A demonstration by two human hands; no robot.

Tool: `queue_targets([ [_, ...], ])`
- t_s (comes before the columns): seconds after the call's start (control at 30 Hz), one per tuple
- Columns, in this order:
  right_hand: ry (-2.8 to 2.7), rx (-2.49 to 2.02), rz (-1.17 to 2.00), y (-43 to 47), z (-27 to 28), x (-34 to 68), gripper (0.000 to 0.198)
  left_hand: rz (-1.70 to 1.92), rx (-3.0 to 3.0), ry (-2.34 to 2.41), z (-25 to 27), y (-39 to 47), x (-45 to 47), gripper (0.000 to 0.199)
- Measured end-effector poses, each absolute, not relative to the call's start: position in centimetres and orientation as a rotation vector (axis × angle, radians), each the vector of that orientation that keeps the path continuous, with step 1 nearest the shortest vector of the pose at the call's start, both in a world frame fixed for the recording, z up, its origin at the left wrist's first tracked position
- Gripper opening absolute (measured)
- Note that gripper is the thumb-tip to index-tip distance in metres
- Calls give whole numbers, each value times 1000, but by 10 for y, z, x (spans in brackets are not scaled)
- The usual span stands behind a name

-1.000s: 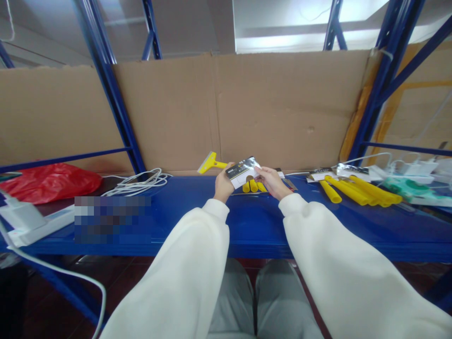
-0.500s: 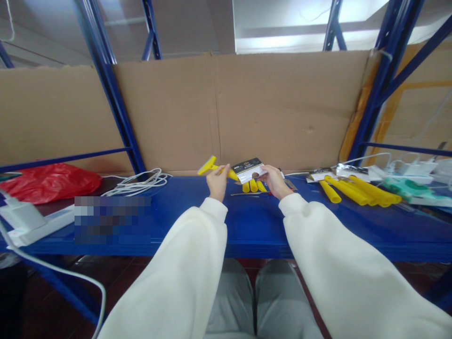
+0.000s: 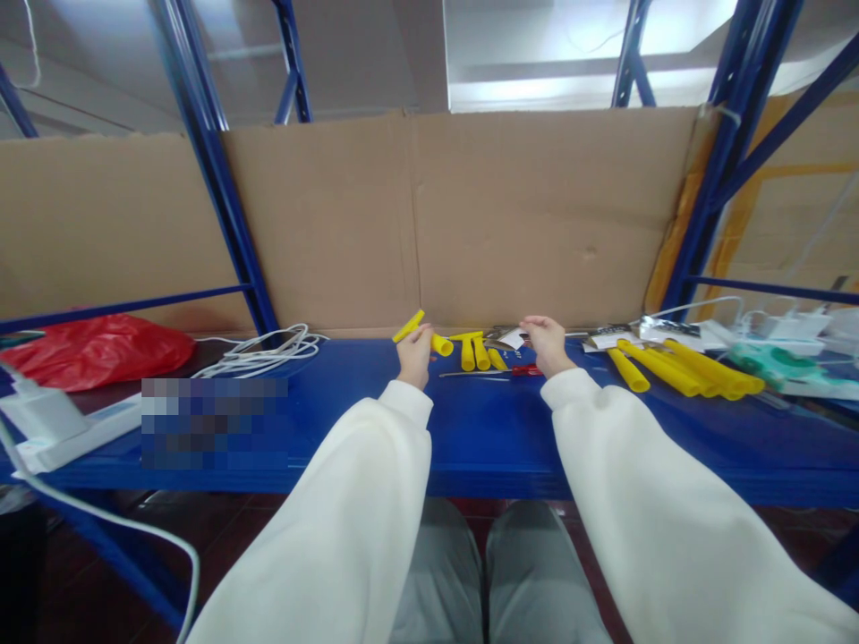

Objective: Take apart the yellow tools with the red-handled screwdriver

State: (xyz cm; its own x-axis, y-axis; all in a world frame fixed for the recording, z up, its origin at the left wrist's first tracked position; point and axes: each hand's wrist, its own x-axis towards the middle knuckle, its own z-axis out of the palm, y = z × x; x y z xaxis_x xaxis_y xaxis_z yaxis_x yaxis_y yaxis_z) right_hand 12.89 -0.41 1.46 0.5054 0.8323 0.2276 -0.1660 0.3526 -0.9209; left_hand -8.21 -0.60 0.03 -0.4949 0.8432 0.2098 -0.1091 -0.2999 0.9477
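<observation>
In my left hand (image 3: 414, 356) is a yellow scraper (image 3: 441, 345), its flat head up to the left and the round handle end out to the right. My right hand (image 3: 547, 344) is pinched at the white end of a black-and-white printed card (image 3: 514, 339), which tilts low over the back of the table. Between the hands, several short yellow handles (image 3: 481, 352) lie on the blue table (image 3: 489, 429). A screwdriver with a red handle (image 3: 525, 369) lies in front of them, partly under my right hand.
Longer yellow tubes (image 3: 698, 367) and printed cards lie to the right, beside a green-and-white bundle (image 3: 771, 362). White cable (image 3: 268, 349), a red bag (image 3: 100, 347) and a power strip (image 3: 87, 434) are on the left. A cardboard wall (image 3: 503, 215) stands behind.
The card has gone from between both hands to lower and right, at my right fingertips. My left hand has turned the scraper and shifted slightly right. The short handles and red screwdriver handle show more.
</observation>
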Motion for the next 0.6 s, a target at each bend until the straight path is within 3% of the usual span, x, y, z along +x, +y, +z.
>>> queue_targets([
  [0.23,-716,-1026,833,3,13,145,27,1817,901,1315,9,-21,-78,22],
  [0.6,-785,-1015,719,26,1,164,19,1803,916,1280,11,-26,-77,19],
])
